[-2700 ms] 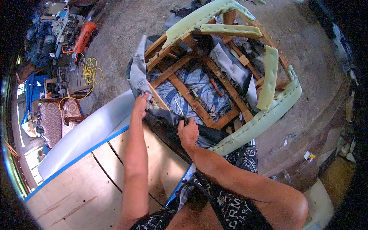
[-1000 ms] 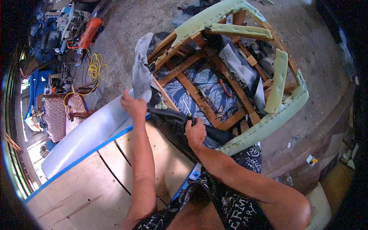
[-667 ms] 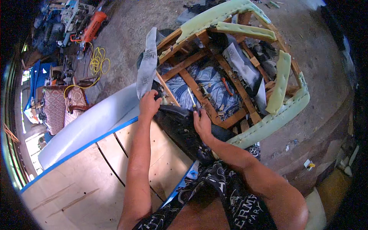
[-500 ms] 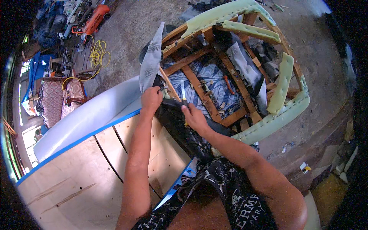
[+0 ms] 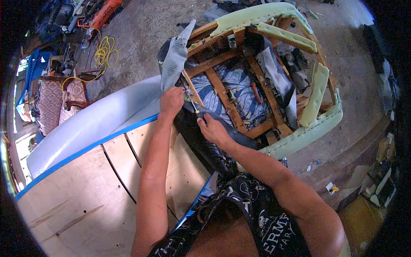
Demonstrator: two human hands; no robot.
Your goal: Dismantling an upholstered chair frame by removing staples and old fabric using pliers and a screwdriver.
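Note:
My left hand (image 5: pixel 172 101) is closed on the lower end of a loose grey fabric strip (image 5: pixel 174 60), at the corner of a wooden furniture frame (image 5: pixel 220 88). In my right hand (image 5: pixel 212 128) is a slim metal-bladed tool (image 5: pixel 193 103) with a yellow collar; whether it is a knife or a screwdriver I cannot tell. Its blade points up and left, with the tip close to my left fingers. Black covering (image 5: pixel 195 139) lies over the frame's near side, below both hands. Pale green foam (image 5: pixel 252 15) edges the frame's far and right sides.
A plywood panel (image 5: pixel 81 188) with blue edging and a grey padded side (image 5: pixel 94 122) stands at left. An orange-handled tool (image 5: pixel 256 93) lies on striped cloth inside the frame. A yellow hose (image 5: pixel 105 51) and orange compressor (image 5: pixel 105 15) are at the far left.
My right hand has moved slightly left and down. The blade has swung from nearly upright to leaning left, bringing its tip to my left hand, which keeps its hold on the fabric.

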